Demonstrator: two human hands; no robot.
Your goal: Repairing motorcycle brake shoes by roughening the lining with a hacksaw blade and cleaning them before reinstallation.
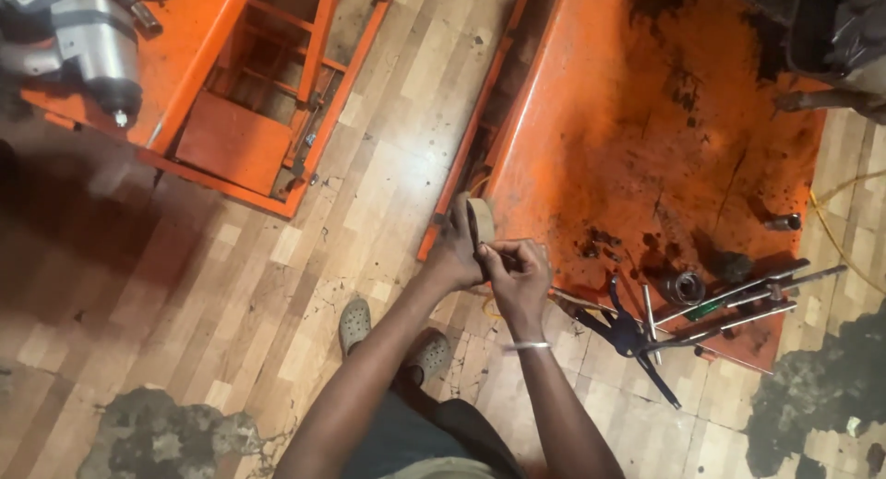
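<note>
— Tape roll (480,222), where does it sit?
— Upright in the left hand (459,248), its grip closed around the roll, just over the edge of the orange platform (646,119) beyond the grip.
— And the right hand (519,274)?
— Fingers pinched at the roll's near rim, on something small I can't make out.
— Any tape drawn off?
— None visible. Tools (701,308) lie right of the grip, untouched.

Showing warm, moderately bright lighting at frame centre. Casting heavy shadow across the left side. Blurring slightly throughout, with soft detail. Bending straight lines toward the frame edges. Darkening at the upper right corner.
</note>
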